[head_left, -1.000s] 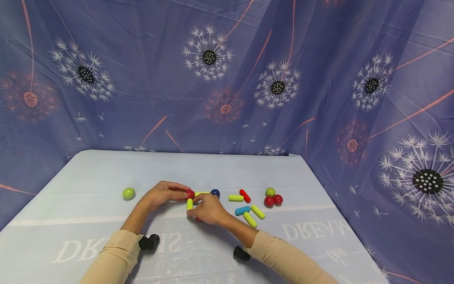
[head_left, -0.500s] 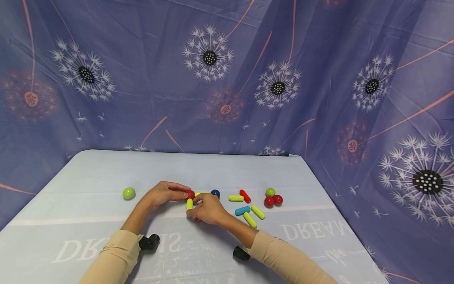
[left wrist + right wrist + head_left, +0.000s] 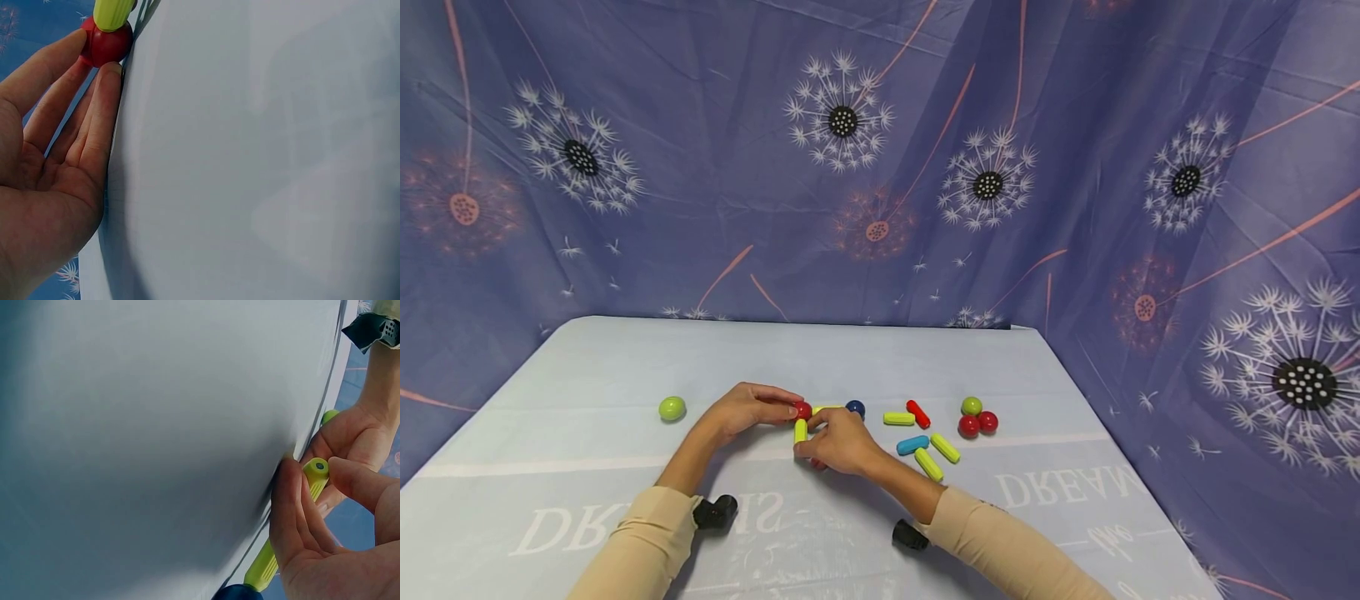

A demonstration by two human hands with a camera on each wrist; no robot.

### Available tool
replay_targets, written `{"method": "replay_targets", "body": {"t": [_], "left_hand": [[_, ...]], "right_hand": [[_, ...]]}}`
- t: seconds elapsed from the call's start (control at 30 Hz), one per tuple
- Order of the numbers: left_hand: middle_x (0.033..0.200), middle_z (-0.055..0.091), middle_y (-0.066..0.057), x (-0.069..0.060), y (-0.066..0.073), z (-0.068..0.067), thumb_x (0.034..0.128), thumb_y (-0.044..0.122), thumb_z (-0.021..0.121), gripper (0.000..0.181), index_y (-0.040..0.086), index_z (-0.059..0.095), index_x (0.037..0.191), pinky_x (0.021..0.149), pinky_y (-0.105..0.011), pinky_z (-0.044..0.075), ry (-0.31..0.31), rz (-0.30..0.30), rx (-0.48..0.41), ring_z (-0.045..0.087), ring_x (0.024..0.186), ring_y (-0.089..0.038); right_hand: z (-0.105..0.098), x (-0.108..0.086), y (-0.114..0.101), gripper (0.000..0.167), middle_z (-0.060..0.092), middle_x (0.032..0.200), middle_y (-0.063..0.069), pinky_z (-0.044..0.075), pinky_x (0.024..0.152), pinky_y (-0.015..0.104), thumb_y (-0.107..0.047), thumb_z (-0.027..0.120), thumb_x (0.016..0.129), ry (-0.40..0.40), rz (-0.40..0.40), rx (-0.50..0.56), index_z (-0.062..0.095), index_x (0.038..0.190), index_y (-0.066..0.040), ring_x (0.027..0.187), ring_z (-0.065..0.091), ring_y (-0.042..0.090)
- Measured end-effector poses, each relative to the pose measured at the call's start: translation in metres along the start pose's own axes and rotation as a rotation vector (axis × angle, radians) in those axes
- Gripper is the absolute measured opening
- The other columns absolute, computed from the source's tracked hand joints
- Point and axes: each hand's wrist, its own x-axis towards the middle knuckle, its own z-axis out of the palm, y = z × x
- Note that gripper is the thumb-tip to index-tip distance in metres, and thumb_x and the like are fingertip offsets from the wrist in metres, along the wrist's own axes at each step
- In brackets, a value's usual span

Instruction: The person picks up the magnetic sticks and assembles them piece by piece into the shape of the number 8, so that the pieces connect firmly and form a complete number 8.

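My left hand [image 3: 747, 414] pinches a shiny red ball [image 3: 803, 410] between thumb and fingertips. A ribbed yellow-green rod [image 3: 801, 432] points from that ball toward me, and my right hand [image 3: 844, 442] pinches it near its free end. In the right wrist view this rod [image 3: 317, 474] shows a small dark hole in its end. Seen from the left wrist, its other end meets the red ball [image 3: 111, 45]. A second yellow-green rod [image 3: 827, 409] runs between the red ball and a dark blue ball [image 3: 855, 407], partly hidden behind my right fingers.
Right of my hands lie several yellow-green rods [image 3: 898, 418], a red rod [image 3: 918, 413] and a blue rod [image 3: 913, 445]. Beyond them sit a green ball [image 3: 972, 406] and two red balls [image 3: 968, 427]. Another green ball [image 3: 672, 408] rests at left. Patterned cloth [image 3: 722, 167] hangs behind the table.
Both hands keep their hold and stay nearly in place. The pinched rod's near end has shifted very slightly left with my right fingertips.
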Motion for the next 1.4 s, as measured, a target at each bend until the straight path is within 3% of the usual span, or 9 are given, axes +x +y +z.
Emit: {"method": "replay_targets", "body": {"t": [0.47, 1.4], "left_hand": [[0.122, 0.073, -0.010, 0.0010, -0.0017, 0.0005, 0.0897, 0.021, 0.078, 0.039, 0.003, 0.072, 0.124, 0.089, -0.030, 0.055, 0.024, -0.037, 0.012, 0.068, 0.106, -0.014], [0.124, 0.073, -0.011, 0.0009, -0.0023, -0.0005, 0.0903, 0.024, 0.078, 0.041, 0.004, 0.072, 0.126, 0.089, -0.030, 0.055, 0.022, -0.036, 0.026, 0.067, 0.108, -0.014]], "right_hand": [[0.0016, 0.0009, 0.0020, 0.042, 0.074, 0.072, 0.002, 0.052, 0.056, 0.027, -0.024, 0.079, 0.087, -0.003, 0.010, -0.005, 0.066, 0.119, 0.000, 0.061, 0.069, 0.017], [0.0032, 0.0032, 0.0025, 0.043, 0.073, 0.072, 0.001, 0.052, 0.055, 0.026, -0.025, 0.081, 0.086, 0.007, 0.012, -0.017, 0.065, 0.117, 0.000, 0.060, 0.069, 0.015]]}}
